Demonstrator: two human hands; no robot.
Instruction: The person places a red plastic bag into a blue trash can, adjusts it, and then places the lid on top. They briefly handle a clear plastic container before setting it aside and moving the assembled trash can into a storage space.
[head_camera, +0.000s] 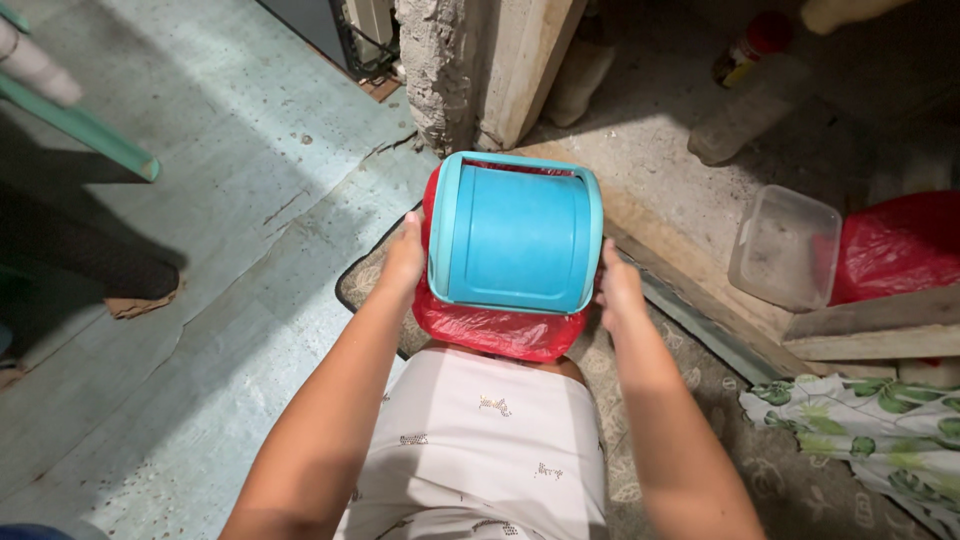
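A blue bin (516, 235) lined with a red bag (492, 330) is gripped between both hands. The left hand (403, 262) and right hand (620, 290) are pressed against its sides.

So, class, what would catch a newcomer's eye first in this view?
A bright blue bin lid at the centre stands out first, sitting over a red plastic bag. The left hand and right hand press against its two sides. To the right lie a clear plastic tub and a leaf-patterned cloth.
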